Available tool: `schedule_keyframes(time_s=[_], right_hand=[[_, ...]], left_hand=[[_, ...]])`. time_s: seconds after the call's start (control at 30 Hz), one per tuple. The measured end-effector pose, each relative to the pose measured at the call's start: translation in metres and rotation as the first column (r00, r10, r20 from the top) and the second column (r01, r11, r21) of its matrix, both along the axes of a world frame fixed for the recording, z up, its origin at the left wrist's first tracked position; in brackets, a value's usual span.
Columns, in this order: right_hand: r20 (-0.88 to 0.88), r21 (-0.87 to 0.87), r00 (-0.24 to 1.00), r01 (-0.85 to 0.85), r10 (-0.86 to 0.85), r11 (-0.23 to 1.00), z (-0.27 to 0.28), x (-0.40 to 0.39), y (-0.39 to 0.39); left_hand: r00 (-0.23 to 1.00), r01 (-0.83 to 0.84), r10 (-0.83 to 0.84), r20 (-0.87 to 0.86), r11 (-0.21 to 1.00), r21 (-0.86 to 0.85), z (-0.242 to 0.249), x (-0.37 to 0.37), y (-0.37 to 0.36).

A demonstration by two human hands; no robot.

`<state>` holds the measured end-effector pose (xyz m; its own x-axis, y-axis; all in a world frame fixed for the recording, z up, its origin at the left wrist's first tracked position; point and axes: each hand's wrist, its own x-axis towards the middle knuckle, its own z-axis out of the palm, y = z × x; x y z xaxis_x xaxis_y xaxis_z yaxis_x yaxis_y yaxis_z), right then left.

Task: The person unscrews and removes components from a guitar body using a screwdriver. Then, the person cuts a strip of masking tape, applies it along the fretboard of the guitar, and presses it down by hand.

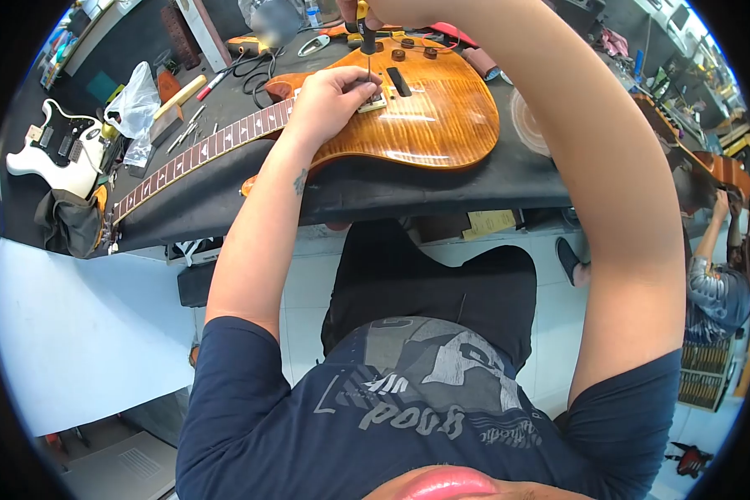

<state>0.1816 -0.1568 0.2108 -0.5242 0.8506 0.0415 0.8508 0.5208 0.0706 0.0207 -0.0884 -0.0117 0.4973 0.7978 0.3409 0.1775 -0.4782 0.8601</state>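
Observation:
An amber flame-top electric guitar lies face up on a dark bench, its neck pointing to the lower left. At the top edge my right hand, partly cut off by the frame, grips the yellow-and-black handle of a screwdriver. The screwdriver stands upright, its thin shaft running down to a cream-framed pickup. My left hand rests over the strings' end of the neck, thumb and fingers pinched together beside the shaft's tip. Whatever they pinch is hidden.
A white guitar body lies at the bench's left end, near a clear plastic bag. Small metal tools and a red marker lie behind the neck. At far right another person handles a guitar.

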Motion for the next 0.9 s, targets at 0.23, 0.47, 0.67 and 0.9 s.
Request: schedule_keyframes(time_s=[0.23,0.47,0.67,0.9], right_hand=[[0.006,0.104,1.0,0.017,-0.017,0.994,-0.009,0.002,-0.003],[0.263,-0.018,0.964,0.03,-0.024,0.999,-0.008,-0.01,0.015],[0.124,0.061,0.992,0.01,-0.017,0.998,-0.011,-0.003,0.015],[0.08,0.018,0.997,-0.007,0.006,1.0,-0.005,0.006,0.005]], left_hand=[[0.998,-0.004,0.005,0.066,1.0,-0.029,-0.005,0.004,0.0],[0.999,-0.035,0.034,0.036,0.999,0.033,-0.008,0.002,0.0],[0.997,-0.057,0.061,-0.043,0.995,0.082,-0.005,0.001,0.0],[0.99,-0.084,0.102,-0.096,0.981,0.173,-0.004,-0.001,-0.003]])
